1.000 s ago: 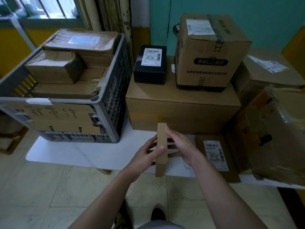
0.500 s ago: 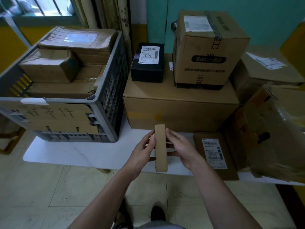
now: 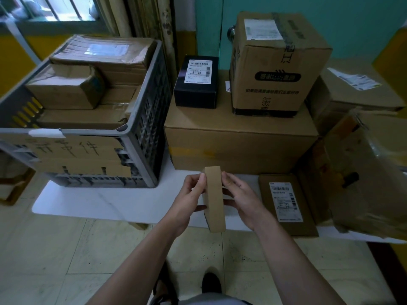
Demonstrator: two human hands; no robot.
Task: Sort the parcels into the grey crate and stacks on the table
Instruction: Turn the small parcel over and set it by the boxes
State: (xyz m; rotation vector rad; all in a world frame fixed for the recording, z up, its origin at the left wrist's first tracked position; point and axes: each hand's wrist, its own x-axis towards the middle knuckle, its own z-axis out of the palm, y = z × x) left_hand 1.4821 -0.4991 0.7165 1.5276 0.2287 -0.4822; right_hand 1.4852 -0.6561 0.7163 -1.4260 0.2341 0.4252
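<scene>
I hold a thin brown cardboard parcel (image 3: 214,199) on edge above the front of the white table (image 3: 105,201). My left hand (image 3: 189,200) grips its left face and my right hand (image 3: 241,200) grips its right face. The grey crate (image 3: 141,133) stands at the left on the table, filled with several brown parcels (image 3: 66,89). In the middle a large brown box (image 3: 240,139) carries a small black box (image 3: 197,81) and a taller cardboard box (image 3: 275,64). A flat brown parcel with a label (image 3: 286,205) lies on the table just right of my right hand.
More cardboard boxes (image 3: 356,91) and a crumpled plastic-wrapped carton (image 3: 370,172) crowd the table's right side. A cardboard sign with handwriting (image 3: 72,155) is fixed to the crate's front. Tiled floor (image 3: 66,260) lies below the table edge; a window (image 3: 55,7) is at upper left.
The thin parcel between my hands has turned slightly, its top edge rising and tilting left. My fingers have shifted along its faces. The stacks and crate have not moved.
</scene>
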